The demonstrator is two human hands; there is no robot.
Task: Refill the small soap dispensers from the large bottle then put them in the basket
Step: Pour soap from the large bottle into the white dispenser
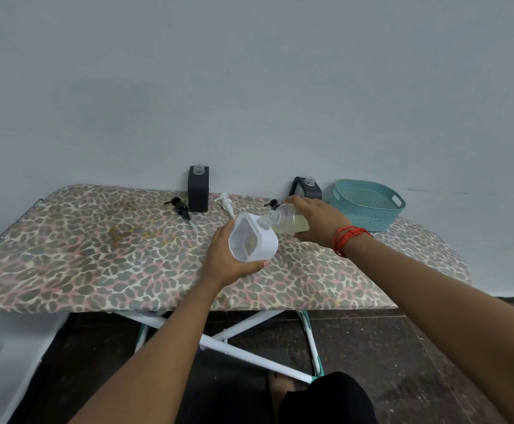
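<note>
Pouring mid-frame: right hand (pixel 314 221) wrapped around tilted large bottle (pixel 289 220), left hand (pixel 229 258) clasping white dispenser (pixel 254 240). Risks: mouths misaligned, spilling onto leopard-print cover (pixel 96 240); overfilling.

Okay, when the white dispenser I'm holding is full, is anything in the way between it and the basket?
Only your right hand with the large bottle lies between the white dispenser and the basket. Otherwise the board there looks bare; a black dispenser stands behind that line.
</note>
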